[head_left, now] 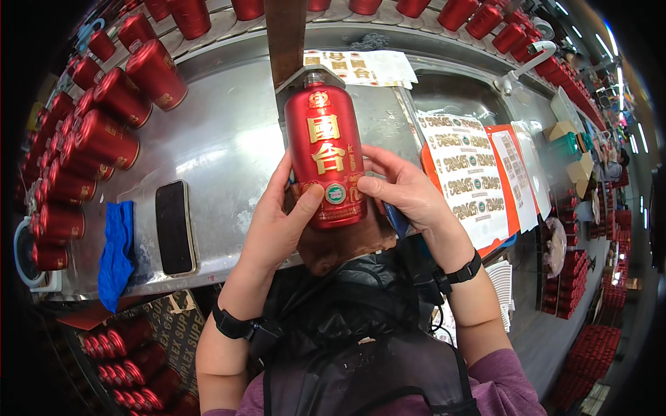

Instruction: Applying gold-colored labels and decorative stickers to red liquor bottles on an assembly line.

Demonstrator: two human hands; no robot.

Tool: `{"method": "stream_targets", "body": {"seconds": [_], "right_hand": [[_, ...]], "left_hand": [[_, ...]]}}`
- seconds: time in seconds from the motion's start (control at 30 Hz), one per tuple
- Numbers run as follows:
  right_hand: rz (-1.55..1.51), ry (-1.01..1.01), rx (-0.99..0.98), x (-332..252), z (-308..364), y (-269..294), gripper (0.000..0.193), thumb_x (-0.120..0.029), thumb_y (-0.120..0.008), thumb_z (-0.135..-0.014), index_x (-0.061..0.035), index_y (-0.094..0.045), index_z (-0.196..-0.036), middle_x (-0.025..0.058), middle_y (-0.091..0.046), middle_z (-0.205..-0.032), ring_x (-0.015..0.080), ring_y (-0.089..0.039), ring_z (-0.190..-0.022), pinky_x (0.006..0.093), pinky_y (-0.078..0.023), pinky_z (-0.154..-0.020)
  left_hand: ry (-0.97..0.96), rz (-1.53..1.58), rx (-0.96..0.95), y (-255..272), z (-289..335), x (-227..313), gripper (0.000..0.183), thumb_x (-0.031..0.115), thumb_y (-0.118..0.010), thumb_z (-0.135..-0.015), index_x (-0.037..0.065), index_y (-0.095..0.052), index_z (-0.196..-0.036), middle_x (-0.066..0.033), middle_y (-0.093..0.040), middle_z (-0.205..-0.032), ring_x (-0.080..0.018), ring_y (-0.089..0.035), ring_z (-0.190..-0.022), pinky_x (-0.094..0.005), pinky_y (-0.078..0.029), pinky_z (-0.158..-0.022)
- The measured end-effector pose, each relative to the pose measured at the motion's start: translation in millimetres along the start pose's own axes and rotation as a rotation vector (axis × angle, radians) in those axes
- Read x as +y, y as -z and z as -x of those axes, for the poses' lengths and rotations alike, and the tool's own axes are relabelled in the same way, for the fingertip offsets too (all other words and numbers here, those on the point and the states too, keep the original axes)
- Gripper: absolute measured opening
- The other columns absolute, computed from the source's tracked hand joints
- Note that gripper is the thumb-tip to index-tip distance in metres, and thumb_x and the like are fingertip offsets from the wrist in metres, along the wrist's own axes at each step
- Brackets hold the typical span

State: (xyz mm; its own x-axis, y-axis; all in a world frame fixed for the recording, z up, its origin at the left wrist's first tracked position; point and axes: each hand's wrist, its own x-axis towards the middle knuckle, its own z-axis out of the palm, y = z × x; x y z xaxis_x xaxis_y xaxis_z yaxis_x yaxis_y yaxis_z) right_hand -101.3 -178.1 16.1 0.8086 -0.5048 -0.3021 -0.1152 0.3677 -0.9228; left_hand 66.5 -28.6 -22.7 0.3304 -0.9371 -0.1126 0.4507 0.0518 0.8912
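Note:
A glossy red bottle (pixel 295 111) with gold characters and a small green-and-silver round emblem is held in front of me, its neck pointing away. My left hand (pixel 272 220) grips its lower left side, thumb pressed on the front near the emblem. My right hand (pixel 411 193) holds the lower right side, thumb on the front edge and fingers partly hidden behind. A dark blue flat piece (pixel 396 221) sticks out beneath the right palm; its kind and whether the hand grips it cannot be made out. Sheets of gold decals (pixel 463 161) lie close to my right hand.
Left on the steel table (pixel 222 125) are a phone (pixel 175 227), a blue cloth (pixel 116 253) and many red bottles (pixel 107 139). A brown post (pixel 286 35) rises beyond the held bottle. At right are a sink (pixel 461 97), a white faucet (pixel 510 82) and an orange-red folder (pixel 505 180).

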Motion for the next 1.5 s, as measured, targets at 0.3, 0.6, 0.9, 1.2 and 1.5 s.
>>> {"method": "stream_targets", "body": {"seconds": [0.3,0.6,0.9,1.2,1.5], "right_hand": [[0.042,0.009,-0.032,0,5,2,0.078,-0.015,-0.082,-0.090,0.0005,-0.042,-0.155,0.0130,-0.064,-0.130,0.0140,-0.064,-0.111,0.0273,-0.051,-0.097],[0.010,-0.035,-0.007,0,6,2,0.084,-0.008,-0.084,-0.086,-0.0011,-0.040,-0.157,0.0119,-0.061,-0.133,0.0077,-0.064,-0.096,0.0222,-0.051,-0.083],[0.106,-0.046,-0.046,-2,10,4,0.095,0.000,-0.085,-0.081,-0.0032,-0.034,-0.161,0.0099,-0.056,-0.139,-0.0001,-0.051,-0.073,0.0177,-0.043,-0.069],[0.020,-0.047,-0.062,1,7,4,0.093,-0.001,-0.083,-0.084,-0.0025,-0.032,-0.161,0.0112,-0.054,-0.141,0.0014,-0.061,-0.086,0.0186,-0.049,-0.078],[0.115,-0.051,-0.062,0,8,4,0.094,-0.004,-0.085,-0.083,-0.0010,-0.032,-0.161,0.0125,-0.050,-0.148,0.0015,-0.062,-0.083,0.0194,-0.049,-0.079]], "left_hand": [[-0.330,-0.974,0.124,-2,16,10,0.133,0.037,-0.096,-0.070,-0.001,-0.010,-0.164,-0.0275,-0.040,-0.151,-0.0391,-0.047,-0.137,-0.0461,-0.041,-0.112],[-0.340,-0.899,0.005,-2,15,14,0.132,0.032,-0.096,-0.071,0.001,-0.009,-0.165,-0.0276,-0.037,-0.156,-0.0385,-0.044,-0.142,-0.0448,-0.038,-0.117],[-0.201,-0.489,0.019,20,5,0,0.095,0.023,-0.082,-0.090,-0.001,-0.025,-0.163,-0.0234,-0.038,-0.162,-0.0309,-0.035,-0.152,-0.0407,-0.029,-0.123],[-0.183,-0.374,0.021,22,2,-2,0.091,0.024,-0.081,-0.091,0.000,-0.029,-0.162,-0.0221,-0.039,-0.162,-0.0292,-0.035,-0.152,-0.0404,-0.028,-0.123],[-0.224,-0.491,0.025,25,2,-9,0.098,0.027,-0.086,-0.086,0.003,-0.031,-0.162,-0.0224,-0.045,-0.156,-0.0304,-0.040,-0.149,-0.0410,-0.033,-0.121]]}}
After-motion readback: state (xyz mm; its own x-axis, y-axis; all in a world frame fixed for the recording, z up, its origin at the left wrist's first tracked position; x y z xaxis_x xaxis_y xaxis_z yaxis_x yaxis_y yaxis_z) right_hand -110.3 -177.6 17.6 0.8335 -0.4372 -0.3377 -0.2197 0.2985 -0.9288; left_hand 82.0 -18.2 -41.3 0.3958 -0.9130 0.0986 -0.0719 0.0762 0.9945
